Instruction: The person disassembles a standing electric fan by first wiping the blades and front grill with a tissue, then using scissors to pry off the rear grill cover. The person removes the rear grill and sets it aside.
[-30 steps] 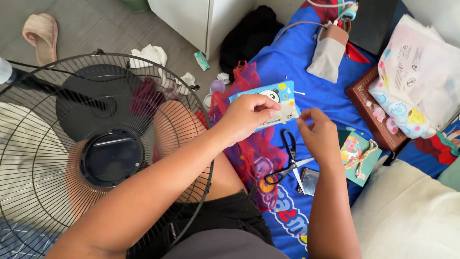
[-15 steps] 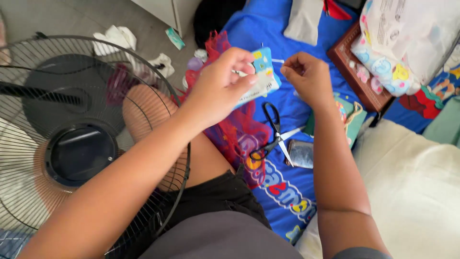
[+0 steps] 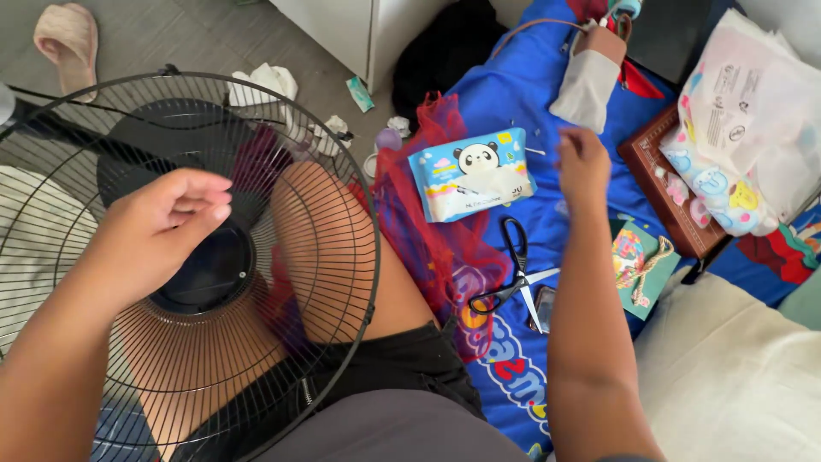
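My left hand [image 3: 162, 224] hovers over the black wire fan grille [image 3: 338, 282] that leans on my lap. Its fingers are loosely curled and it holds nothing. My right hand [image 3: 583, 162] is over the blue printed sheet [image 3: 513, 94], just right of a blue pack of wipes with a panda picture [image 3: 472, 174]. Its fingers bend downward, and what they pinch, if anything, is hidden. The pack lies flat, partly on red mesh fabric [image 3: 428, 231], with neither hand on it. Black-handled scissors [image 3: 513, 278] lie open below the pack, beside my right forearm.
A dark phone [image 3: 545, 308] peeks out by my right arm. A green card with cord [image 3: 641, 269], a wooden box [image 3: 676, 192], a printed plastic bag [image 3: 744, 128] and a white pillow [image 3: 727, 376] are to the right. A grey pouch [image 3: 586, 85], black cloth [image 3: 449, 51], a slipper [image 3: 67, 38] and crumpled tissues [image 3: 265, 84] lie further off.
My left hand let go of the wipes pack and swung left over the fan grille. The pack now lies on the bed. My right hand moved slightly right of it.
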